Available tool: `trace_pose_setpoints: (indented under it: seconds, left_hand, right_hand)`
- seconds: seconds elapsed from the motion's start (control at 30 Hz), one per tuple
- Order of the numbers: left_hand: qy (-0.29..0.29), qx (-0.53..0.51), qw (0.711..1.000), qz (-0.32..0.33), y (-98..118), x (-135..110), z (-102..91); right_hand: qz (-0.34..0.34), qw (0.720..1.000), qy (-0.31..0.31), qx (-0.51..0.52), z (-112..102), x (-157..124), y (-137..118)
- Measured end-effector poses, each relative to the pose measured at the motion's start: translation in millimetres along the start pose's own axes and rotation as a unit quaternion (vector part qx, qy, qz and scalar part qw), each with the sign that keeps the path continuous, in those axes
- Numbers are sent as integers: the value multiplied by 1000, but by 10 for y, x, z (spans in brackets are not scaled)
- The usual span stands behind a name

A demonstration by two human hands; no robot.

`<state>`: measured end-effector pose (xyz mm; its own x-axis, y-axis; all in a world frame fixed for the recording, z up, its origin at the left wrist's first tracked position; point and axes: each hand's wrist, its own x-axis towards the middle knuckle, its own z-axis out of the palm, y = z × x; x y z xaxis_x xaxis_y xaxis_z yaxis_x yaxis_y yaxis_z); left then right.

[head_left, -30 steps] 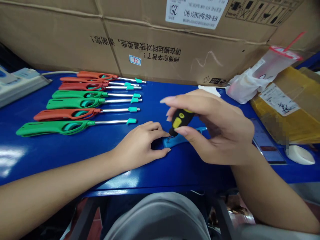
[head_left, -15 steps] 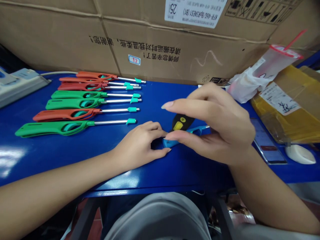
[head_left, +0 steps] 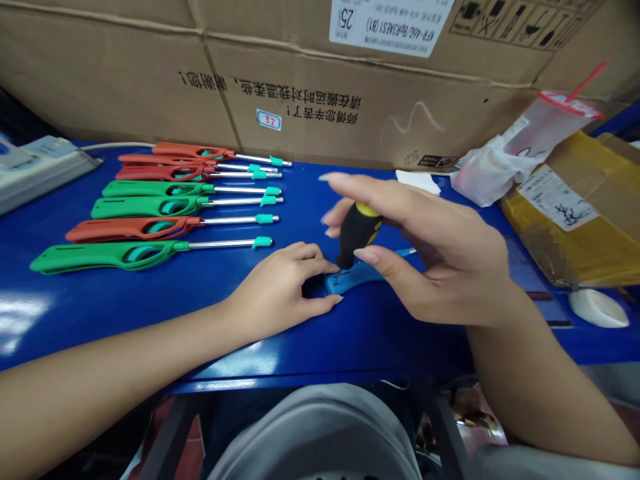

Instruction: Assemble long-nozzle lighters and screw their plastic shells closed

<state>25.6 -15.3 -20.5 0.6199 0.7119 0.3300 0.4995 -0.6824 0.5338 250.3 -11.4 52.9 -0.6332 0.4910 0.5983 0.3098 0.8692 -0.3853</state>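
My right hand (head_left: 440, 260) is closed round a short black and yellow screwdriver (head_left: 357, 232), held nearly upright. Its tip touches the near end of a blue long-nosed lighter (head_left: 357, 275) lying on the blue table (head_left: 150, 300). My left hand (head_left: 285, 287) pinches that end of the blue lighter between thumb and fingers and presses it to the table. The rest of the lighter runs off to the right behind my right hand, where only a bit of its metal tube shows.
Several finished green and orange lighters (head_left: 150, 220) lie in a row at the left. A big cardboard box (head_left: 310, 87) stands along the back. A grey device (head_left: 35, 170) is far left. Plastic bag (head_left: 505, 160), yellow parcel (head_left: 575, 220), phone (head_left: 535, 280) and a white object (head_left: 597, 308) crowd the right.
My right hand twisted the screwdriver: the handle dipped low half a second ago, then came back upright onto the lighter's end. My left hand stayed put.
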Motion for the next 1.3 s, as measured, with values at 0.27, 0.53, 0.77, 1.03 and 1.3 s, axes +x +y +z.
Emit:
trace_pose_setpoints:
  seconds: [0.27, 0.53, 0.77, 1.03, 1.3]
  left_hand:
    - [-4, -10, 1000, -16, 5, 3, 5]
    - [-6, 3, 999, -33, 25, 8, 2]
    - [2, 10, 1000, -10, 13, 10, 10]
    - [-1, 9, 1000, -19, 28, 17, 5]
    - [1, 10, 998, -55, 47, 10, -9]
  right_hand:
    - [-23, 999, 12, -30, -27, 33, 28]
    - [-52, 993, 68, -82, -5, 39, -3]
    - [-50, 997, 34, -46, -33, 31, 20]
    - [-46, 998, 26, -27, -32, 54, 2]
    - [-68, 992, 95, -51, 5, 48, -7]
